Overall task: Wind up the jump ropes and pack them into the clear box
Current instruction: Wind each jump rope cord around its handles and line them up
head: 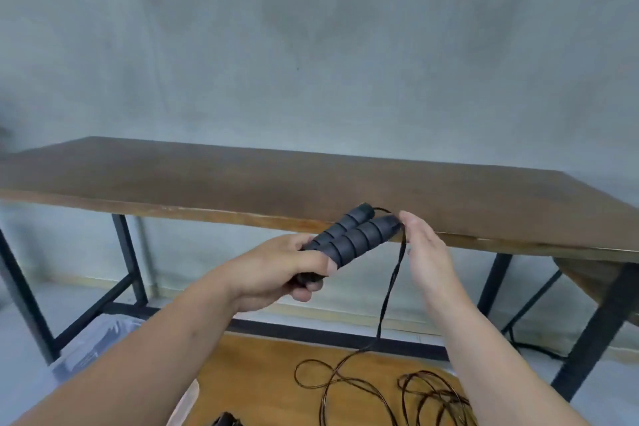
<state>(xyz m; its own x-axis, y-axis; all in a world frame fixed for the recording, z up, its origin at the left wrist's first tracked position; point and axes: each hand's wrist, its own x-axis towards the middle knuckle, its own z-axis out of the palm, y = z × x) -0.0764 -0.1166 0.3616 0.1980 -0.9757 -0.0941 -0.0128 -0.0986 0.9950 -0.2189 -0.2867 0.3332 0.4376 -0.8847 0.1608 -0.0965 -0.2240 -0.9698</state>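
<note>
My left hand (276, 270) grips the two black foam handles (356, 237) of a jump rope, held side by side and pointing up to the right. My right hand (425, 252) is at the handles' upper ends, fingertips pinching the thin black cord (387, 294) where it leaves them. The cord hangs down from there to loose loops (425, 394) on a wooden board on the floor. The clear box (96, 349) stands on the floor at lower left, partly hidden by my left forearm.
A long brown wooden table (242, 180) on a black metal frame stands just beyond my hands, in front of a grey wall. A black object (226, 420) shows at the bottom edge. Another cable (532, 346) runs along the floor at right.
</note>
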